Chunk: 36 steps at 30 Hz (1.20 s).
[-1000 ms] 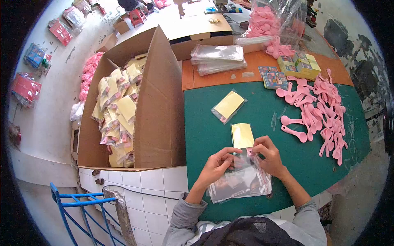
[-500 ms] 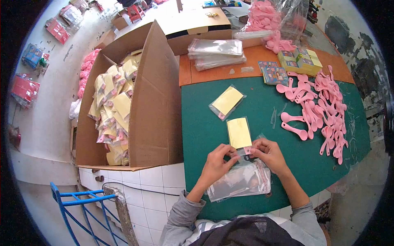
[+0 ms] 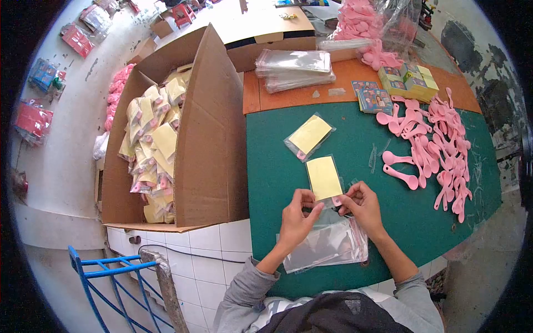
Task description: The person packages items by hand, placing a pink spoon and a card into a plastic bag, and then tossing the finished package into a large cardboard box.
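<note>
A clear plastic bag (image 3: pixel 325 176) with a yellow card inside lies on the green tabletop, its near edge between my hands. A pink spoon handle end (image 3: pixel 336 201) shows at that edge, by my right fingertips. My left hand (image 3: pixel 300 217) is closed, thumb and fingers pinching the bag's near left corner. My right hand (image 3: pixel 362 208) pinches its near right corner. Just below my hands lies a stack of empty clear bags (image 3: pixel 327 247). A second packed bag (image 3: pixel 310 136) with a yellow card and a pink end rests beyond the first.
On the right is a pile of pink spoons (image 3: pixel 427 144), with printed cards (image 3: pixel 375 100) behind it. More clear bags (image 3: pixel 294 62) are stacked at the back. Left of the table stands a tall cardboard box (image 3: pixel 214 139) holding many packed bags. A blue metal frame (image 3: pixel 111 273) stands lower left.
Both hands have shifted slightly upward along the near edge of the bag. My left hand has gone from over the stack of empty bags to the bag's left corner.
</note>
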### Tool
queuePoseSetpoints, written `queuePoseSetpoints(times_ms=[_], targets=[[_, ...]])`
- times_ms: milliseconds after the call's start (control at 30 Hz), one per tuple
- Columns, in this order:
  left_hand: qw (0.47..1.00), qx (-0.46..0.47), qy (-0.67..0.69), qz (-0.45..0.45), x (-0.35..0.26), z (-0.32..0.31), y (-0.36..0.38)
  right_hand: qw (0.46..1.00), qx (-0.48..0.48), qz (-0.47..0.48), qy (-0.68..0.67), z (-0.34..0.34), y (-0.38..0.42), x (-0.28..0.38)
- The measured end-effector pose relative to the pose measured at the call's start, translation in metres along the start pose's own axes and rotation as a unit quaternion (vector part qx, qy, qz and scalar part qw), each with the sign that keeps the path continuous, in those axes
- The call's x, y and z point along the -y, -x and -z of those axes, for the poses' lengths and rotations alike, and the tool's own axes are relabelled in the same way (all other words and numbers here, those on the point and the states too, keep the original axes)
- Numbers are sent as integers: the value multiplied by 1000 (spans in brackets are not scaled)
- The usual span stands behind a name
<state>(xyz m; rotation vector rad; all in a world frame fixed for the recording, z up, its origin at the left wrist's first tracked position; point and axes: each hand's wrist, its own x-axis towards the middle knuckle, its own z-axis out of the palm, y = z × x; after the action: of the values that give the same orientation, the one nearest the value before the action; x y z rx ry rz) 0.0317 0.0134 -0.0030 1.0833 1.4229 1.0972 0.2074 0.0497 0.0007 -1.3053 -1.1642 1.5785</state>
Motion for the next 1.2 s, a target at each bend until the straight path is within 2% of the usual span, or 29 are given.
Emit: queuePoseSetpoints(times_ms=[67, 367, 533, 567, 633, 667, 767, 867, 967, 1033, 1100, 1167, 1200], targets=[[998, -33, 55, -5, -1, -4, 1, 1000, 1, 12, -9, 0, 0, 0], [1000, 17, 14, -5, 5, 1, 1, 999, 17, 29, 24, -2, 3, 4], [996, 8, -64, -56, -7, 0, -3, 997, 3, 36, 63, 0, 6, 9], [995, 14, -81, -64, -9, 1, -7, 981, -29, 110, 160, 3, 5, 13], [983, 6, -120, -137, -25, 3, -21, 899, -91, 249, 348, 19, 1, 25], [975, 1, -138, -173, -33, 4, -31, 894, -118, 233, 365, 28, -1, 33], [948, -15, -234, -217, -21, 15, -81, 729, -230, 280, 580, 65, -14, 27], [874, -117, -351, -315, -15, 22, -108, 713, -218, 222, 628, 82, -14, 20], [831, -118, -448, -307, -41, 1, -69, 715, -196, 212, 637, 86, -16, 16], [903, 50, -349, -246, -32, -19, -42, 725, -198, 216, 623, 80, -14, 19], [905, 81, -298, -293, -13, -37, -25, 733, -188, 223, 614, 77, -12, 24], [917, 138, -274, -255, -8, -39, -25, 741, -172, 228, 607, 75, -8, 29], [921, 166, -261, -237, -6, -39, -26, 770, -189, 249, 556, 72, -4, 34]])
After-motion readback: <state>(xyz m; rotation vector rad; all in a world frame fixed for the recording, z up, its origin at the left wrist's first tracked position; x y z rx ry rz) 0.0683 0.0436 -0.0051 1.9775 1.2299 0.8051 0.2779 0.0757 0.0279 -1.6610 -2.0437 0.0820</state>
